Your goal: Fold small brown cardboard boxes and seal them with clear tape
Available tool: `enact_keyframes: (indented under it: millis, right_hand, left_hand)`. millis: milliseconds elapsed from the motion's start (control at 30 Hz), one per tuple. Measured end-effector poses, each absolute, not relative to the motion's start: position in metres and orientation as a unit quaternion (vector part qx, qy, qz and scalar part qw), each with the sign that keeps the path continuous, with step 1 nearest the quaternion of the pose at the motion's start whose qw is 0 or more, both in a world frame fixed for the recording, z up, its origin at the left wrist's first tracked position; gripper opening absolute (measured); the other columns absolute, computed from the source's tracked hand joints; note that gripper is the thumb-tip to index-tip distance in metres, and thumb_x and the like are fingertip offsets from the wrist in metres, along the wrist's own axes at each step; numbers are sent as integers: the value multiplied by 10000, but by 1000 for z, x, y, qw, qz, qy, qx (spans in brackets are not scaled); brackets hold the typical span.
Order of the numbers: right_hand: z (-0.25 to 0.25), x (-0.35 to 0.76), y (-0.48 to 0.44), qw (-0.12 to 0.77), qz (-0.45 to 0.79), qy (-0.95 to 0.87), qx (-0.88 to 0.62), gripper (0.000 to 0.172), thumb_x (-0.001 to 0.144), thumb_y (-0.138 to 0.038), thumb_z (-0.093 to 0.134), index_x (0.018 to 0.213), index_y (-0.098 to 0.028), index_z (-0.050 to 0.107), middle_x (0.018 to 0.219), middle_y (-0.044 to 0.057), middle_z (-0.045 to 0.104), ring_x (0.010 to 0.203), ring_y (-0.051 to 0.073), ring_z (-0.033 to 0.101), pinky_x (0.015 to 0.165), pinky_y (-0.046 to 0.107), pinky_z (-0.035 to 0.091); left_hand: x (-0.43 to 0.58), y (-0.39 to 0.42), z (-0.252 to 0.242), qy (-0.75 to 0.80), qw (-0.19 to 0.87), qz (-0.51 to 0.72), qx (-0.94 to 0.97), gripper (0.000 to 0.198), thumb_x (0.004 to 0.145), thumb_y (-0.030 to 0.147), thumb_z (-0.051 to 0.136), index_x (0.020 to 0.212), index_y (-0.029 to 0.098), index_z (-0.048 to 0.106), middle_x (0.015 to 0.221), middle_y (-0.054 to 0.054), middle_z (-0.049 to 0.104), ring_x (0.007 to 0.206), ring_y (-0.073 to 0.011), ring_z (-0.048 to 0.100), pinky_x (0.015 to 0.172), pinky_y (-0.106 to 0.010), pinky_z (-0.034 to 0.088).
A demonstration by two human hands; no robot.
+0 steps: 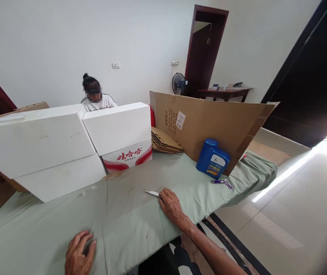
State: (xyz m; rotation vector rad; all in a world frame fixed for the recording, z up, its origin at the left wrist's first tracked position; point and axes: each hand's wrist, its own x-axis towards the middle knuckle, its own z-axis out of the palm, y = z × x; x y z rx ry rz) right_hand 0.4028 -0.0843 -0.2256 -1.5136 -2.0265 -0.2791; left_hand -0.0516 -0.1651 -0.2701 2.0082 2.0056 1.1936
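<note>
My right hand (170, 204) rests on the green cloth with its fingers closed over one end of a slim white pen-like tool (152, 193). The tool lies nearly flat and points left; whether it is a pen or a knife, I cannot tell. My left hand (80, 253) sits near the front edge of the cloth, thumb apart from loosely bent fingers, holding nothing. The green cloth (129, 229) covers the table and runs under both hands.
White boxes (120, 130) with red print stand at the left. Flattened cardboard (166, 141) is stacked behind. A tall cardboard panel (206, 122) stands at the right, with a blue bottle (212, 158) and a small purple-and-silver item (220, 182) before it. A person (99, 97) sits across.
</note>
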Motion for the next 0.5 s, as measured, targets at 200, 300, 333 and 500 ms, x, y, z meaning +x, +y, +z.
enact_keyframes:
  millis: [200, 300, 333, 500]
  right_hand:
    - [-220, 413, -82, 315, -140, -760, -551, 159, 1070, -198, 525, 973, -232, 646, 1013, 75, 686, 946, 241, 614, 864, 343, 463]
    - [-215, 416, -79, 348, -152, -774, -507, 190, 1083, -254, 481, 990, -228, 644, 1014, 109, 697, 959, 277, 623, 865, 386, 479]
    - [-216, 417, -75, 360, -151, -781, -489, 198, 1083, -277, 474, 1000, -222, 646, 996, 122, 694, 942, 293, 621, 864, 409, 483]
    - [-239, 433, -46, 344, -164, -789, -482, 255, 1035, -402, 482, 1029, -233, 671, 993, 143, 712, 901, 339, 655, 900, 496, 517]
  left_hand:
    - [-33, -170, -249, 647, 73, 430, 625, 298, 879, 478, 628, 875, 254, 825, 1113, -134, 811, 1085, -370, 742, 997, -545, 618]
    - [-27, -180, -236, 652, 135, 439, 603, 272, 858, 437, 626, 880, 238, 810, 1125, -157, 801, 1116, -358, 740, 1055, -529, 598]
    - [-26, -184, -233, 656, 139, 441, 596, 250, 850, 410, 625, 880, 241, 807, 1121, -147, 803, 1109, -339, 748, 1046, -494, 604]
    - [-51, -199, -220, 687, 157, 439, 557, 171, 826, 287, 614, 825, 214, 769, 943, -94, 791, 831, -223, 731, 730, -308, 574]
